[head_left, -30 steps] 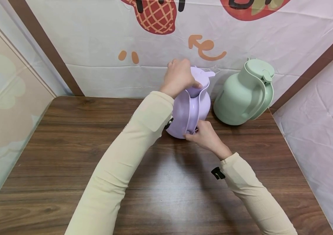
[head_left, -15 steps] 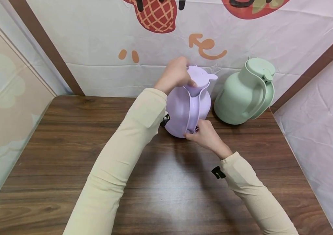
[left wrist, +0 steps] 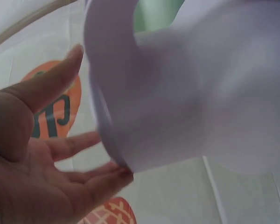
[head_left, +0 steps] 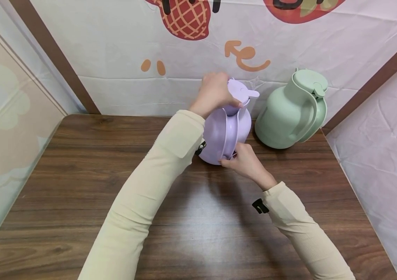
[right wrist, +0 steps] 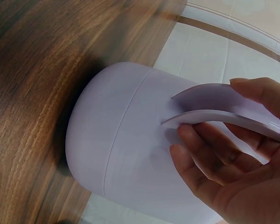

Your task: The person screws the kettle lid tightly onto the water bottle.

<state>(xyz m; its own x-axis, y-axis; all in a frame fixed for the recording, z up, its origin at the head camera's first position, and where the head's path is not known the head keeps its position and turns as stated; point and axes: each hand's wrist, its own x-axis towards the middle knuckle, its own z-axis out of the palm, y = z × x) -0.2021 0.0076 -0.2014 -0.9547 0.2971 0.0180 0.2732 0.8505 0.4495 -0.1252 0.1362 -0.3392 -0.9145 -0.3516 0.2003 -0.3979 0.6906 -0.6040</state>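
A lilac thermos jug [head_left: 212,134] stands upright near the table's back edge, its handle toward me. My left hand [head_left: 216,93] spans the jug's round lid [head_left: 238,91], thumb at the near side, the other fingers partly hidden behind. In the left wrist view, fingertips of the left hand [left wrist: 51,172] touch the lid's edge [left wrist: 107,112]. My right hand [head_left: 245,163] grips the lower part of the handle [head_left: 231,134]. The right wrist view shows the fingers of this hand [right wrist: 252,186] curled under the handle [right wrist: 228,116] and the thumb on its outer side.
A pale green thermos jug [head_left: 284,116] stands just right of the lilac one, lid on. Both are on a dark wooden table [head_left: 90,186]. A printed cloth wall [head_left: 121,93] rises close behind, with further walls at left and right.
My left hand drew back to the left off the lid's near edge, then came forward right onto it again. The lid's tab has turned slightly toward me. The right hand stays put.
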